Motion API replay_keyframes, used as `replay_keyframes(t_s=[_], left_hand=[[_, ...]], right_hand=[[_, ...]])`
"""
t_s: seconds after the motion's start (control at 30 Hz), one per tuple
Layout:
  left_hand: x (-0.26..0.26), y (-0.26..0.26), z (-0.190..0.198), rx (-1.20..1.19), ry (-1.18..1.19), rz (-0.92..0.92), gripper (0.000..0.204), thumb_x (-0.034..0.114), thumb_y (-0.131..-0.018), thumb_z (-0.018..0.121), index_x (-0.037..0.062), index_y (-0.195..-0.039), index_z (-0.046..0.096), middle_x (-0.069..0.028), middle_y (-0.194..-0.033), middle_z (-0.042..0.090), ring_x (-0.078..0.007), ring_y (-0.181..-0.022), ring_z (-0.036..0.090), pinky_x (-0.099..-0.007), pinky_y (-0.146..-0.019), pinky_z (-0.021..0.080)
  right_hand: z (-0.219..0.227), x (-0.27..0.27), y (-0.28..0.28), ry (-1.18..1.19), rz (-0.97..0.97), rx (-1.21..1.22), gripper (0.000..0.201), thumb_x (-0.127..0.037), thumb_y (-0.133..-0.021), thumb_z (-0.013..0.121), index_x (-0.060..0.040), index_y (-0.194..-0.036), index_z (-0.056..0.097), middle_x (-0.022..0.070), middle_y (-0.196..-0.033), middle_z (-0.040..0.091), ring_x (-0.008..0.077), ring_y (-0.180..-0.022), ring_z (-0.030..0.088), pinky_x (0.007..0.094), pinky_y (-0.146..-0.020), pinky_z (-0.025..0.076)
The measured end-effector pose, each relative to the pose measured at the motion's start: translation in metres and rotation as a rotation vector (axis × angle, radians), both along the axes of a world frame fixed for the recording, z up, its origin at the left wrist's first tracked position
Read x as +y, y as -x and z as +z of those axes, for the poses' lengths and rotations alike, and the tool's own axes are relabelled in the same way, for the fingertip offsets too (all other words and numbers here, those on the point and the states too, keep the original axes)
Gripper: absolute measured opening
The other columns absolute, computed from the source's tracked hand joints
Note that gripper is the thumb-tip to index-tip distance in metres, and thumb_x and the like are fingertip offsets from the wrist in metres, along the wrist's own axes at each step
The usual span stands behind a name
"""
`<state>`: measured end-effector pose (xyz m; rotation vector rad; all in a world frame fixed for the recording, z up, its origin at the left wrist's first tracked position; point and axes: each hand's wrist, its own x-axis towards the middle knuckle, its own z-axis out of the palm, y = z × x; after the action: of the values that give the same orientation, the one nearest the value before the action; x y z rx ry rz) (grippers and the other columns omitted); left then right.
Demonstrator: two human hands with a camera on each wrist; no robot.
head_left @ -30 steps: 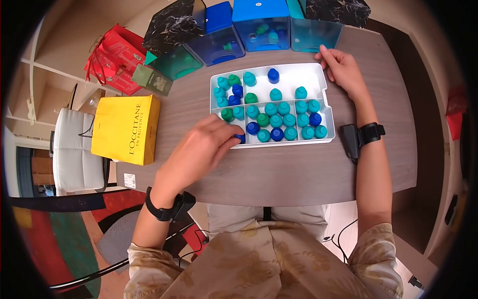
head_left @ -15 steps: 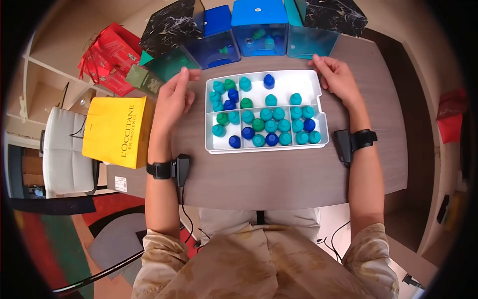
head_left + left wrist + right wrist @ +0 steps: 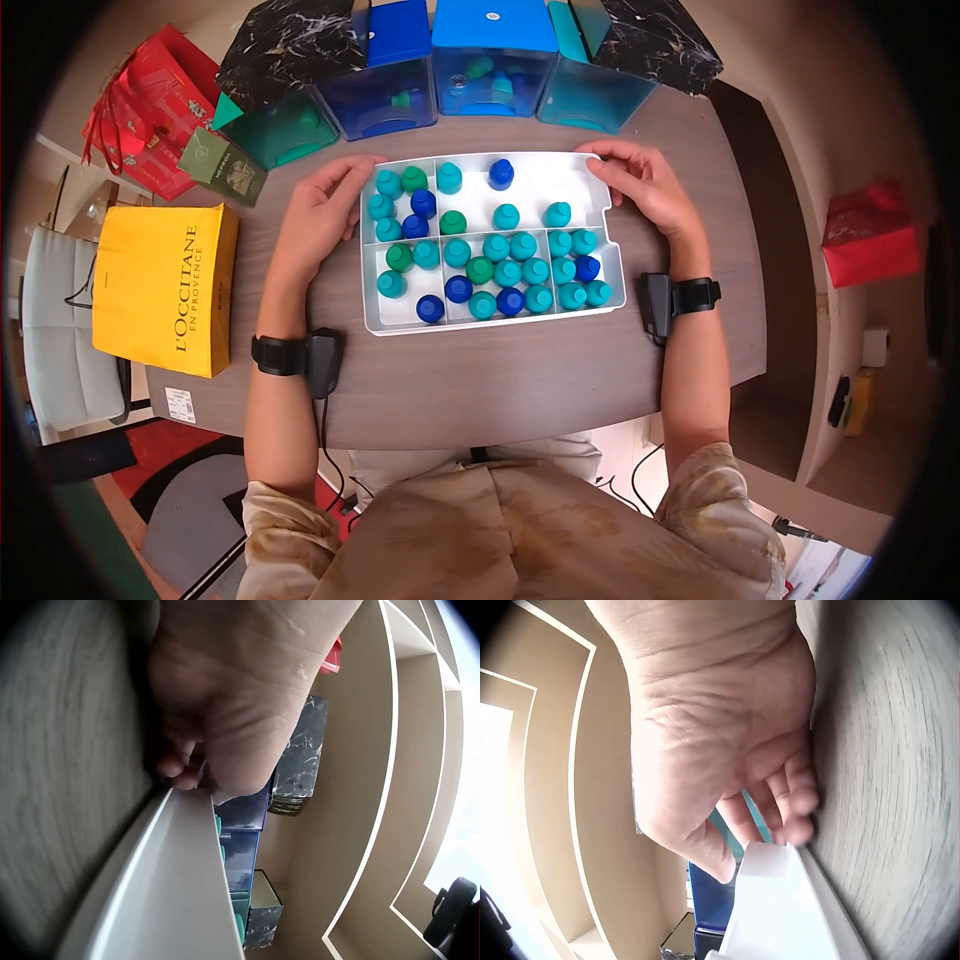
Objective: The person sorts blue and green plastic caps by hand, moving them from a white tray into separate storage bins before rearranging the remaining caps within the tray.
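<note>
A white divided tray [image 3: 580, 180] lies on the table, filled with small bottle-shaped pieces in teal, green and blue. My left hand [image 3: 325, 205] grips its back left corner, thumb at the rim. At the back right corner my right hand [image 3: 645, 185] holds the tray wall, with the thumb [image 3: 718, 859] on one side and the fingers on the other. The large back right compartment has a blue piece [image 3: 501, 175] and a few others spread apart. Teal pieces [image 3: 495, 247] crowd the front middle compartment. In the left wrist view, the left fingers [image 3: 180, 769] curl at the tray's end.
Tinted bins, including a blue bin [image 3: 495, 75] and a teal bin [image 3: 595, 95], stand behind the tray, with black marbled boxes [image 3: 295, 50] at their ends. A yellow paper bag [image 3: 165, 290], a green box [image 3: 225, 168] and a red bag [image 3: 150, 115] are on the left.
My left hand has left a blue piece in the front left compartment and moved to the tray's back left corner. My right hand now grips the back right corner. The head view has shifted.
</note>
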<state>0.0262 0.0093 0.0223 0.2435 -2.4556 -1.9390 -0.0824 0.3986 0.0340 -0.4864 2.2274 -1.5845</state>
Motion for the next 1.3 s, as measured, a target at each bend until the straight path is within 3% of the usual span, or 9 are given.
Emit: replay_keyframes(t_s=[0.1, 0.2, 0.3, 0.4, 0.53, 0.63, 1.03, 1.3], left_hand=[[-0.002, 0.001, -0.002, -0.006, -0.030, -0.006, 0.032, 0.032, -0.110, 0.061, 0.0076, -0.123, 0.077, 0.0089, -0.074, 0.060, -0.0003, -0.060, 0.048, -0.0183, -0.052, 0.036], [-0.005, 0.004, -0.006, -0.017, -0.020, -0.009, 0.031, 0.032, -0.110, 0.061, 0.0076, -0.122, 0.077, 0.0087, -0.073, 0.060, -0.0002, -0.060, 0.048, -0.0185, -0.052, 0.036], [-0.006, 0.004, -0.008, -0.007, -0.041, -0.017, 0.032, 0.032, -0.110, 0.061, 0.0074, -0.122, 0.076, 0.0088, -0.073, 0.059, -0.0002, -0.059, 0.047, -0.0185, -0.051, 0.035], [-0.005, 0.003, -0.005, -0.016, -0.030, -0.007, 0.032, 0.033, -0.110, 0.061, 0.0078, -0.123, 0.076, 0.0091, -0.072, 0.058, -0.0001, -0.059, 0.047, -0.0183, -0.051, 0.034], [-0.006, 0.005, -0.009, -0.019, -0.035, -0.005, 0.032, 0.034, -0.110, 0.061, 0.0088, -0.123, 0.076, 0.0096, -0.071, 0.057, 0.0001, -0.059, 0.045, -0.0183, -0.051, 0.033], [-0.004, 0.004, -0.010, -0.019, -0.029, -0.001, 0.033, 0.035, -0.110, 0.060, 0.0092, -0.122, 0.076, 0.0097, -0.071, 0.056, 0.0002, -0.059, 0.045, -0.0185, -0.051, 0.033], [-0.006, 0.005, -0.012, -0.018, -0.028, -0.002, 0.033, 0.036, -0.110, 0.060, 0.0097, -0.123, 0.076, 0.0099, -0.071, 0.056, -0.0001, -0.058, 0.044, -0.0186, -0.051, 0.033], [-0.006, 0.005, -0.012, -0.014, -0.010, 0.012, 0.034, 0.037, -0.110, 0.061, 0.0095, -0.123, 0.076, 0.0100, -0.070, 0.055, -0.0003, -0.058, 0.044, -0.0186, -0.052, 0.034]], right_hand=[[-0.001, -0.007, -0.001, 0.002, 0.000, 0.283, 0.029, -0.024, -0.097, 0.079, -0.0060, -0.119, 0.077, 0.0005, -0.110, 0.068, 0.0042, -0.083, 0.056, 0.0221, -0.070, 0.044], [0.017, -0.009, -0.009, -0.078, 0.005, 0.352, 0.029, -0.020, -0.091, 0.083, -0.0093, -0.117, 0.078, 0.0032, -0.127, 0.062, 0.0111, -0.103, 0.060, 0.0276, -0.088, 0.048], [0.022, -0.019, -0.019, -0.108, 0.153, 0.610, 0.036, -0.019, -0.085, 0.087, -0.0106, -0.118, 0.077, 0.0061, -0.135, 0.059, 0.0217, -0.124, 0.056, 0.0374, -0.107, 0.045], [0.020, -0.028, -0.028, -0.166, 0.149, 0.577, 0.045, -0.020, -0.081, 0.090, -0.0113, -0.123, 0.074, 0.0087, -0.142, 0.056, 0.0296, -0.140, 0.046, 0.0449, -0.119, 0.036], [0.015, -0.029, -0.025, -0.065, 0.114, 0.473, 0.046, -0.019, -0.081, 0.089, -0.0132, -0.125, 0.073, 0.0090, -0.146, 0.055, 0.0308, -0.142, 0.046, 0.0463, -0.120, 0.035], [0.015, -0.025, -0.022, -0.129, 0.040, 0.528, 0.045, -0.015, -0.082, 0.087, -0.0130, -0.124, 0.072, 0.0093, -0.148, 0.054, 0.0304, -0.144, 0.045, 0.0465, -0.121, 0.034], [0.013, -0.013, -0.016, -0.058, 0.062, 0.452, 0.043, -0.005, -0.083, 0.071, -0.0113, -0.126, 0.071, 0.0086, -0.148, 0.055, 0.0278, -0.144, 0.047, 0.0452, -0.122, 0.034], [0.009, -0.011, -0.010, 0.084, -0.004, 0.404, 0.026, -0.005, -0.091, 0.072, -0.0057, -0.117, 0.074, 0.0067, -0.137, 0.064, 0.0194, -0.125, 0.058, 0.0335, -0.105, 0.045]])
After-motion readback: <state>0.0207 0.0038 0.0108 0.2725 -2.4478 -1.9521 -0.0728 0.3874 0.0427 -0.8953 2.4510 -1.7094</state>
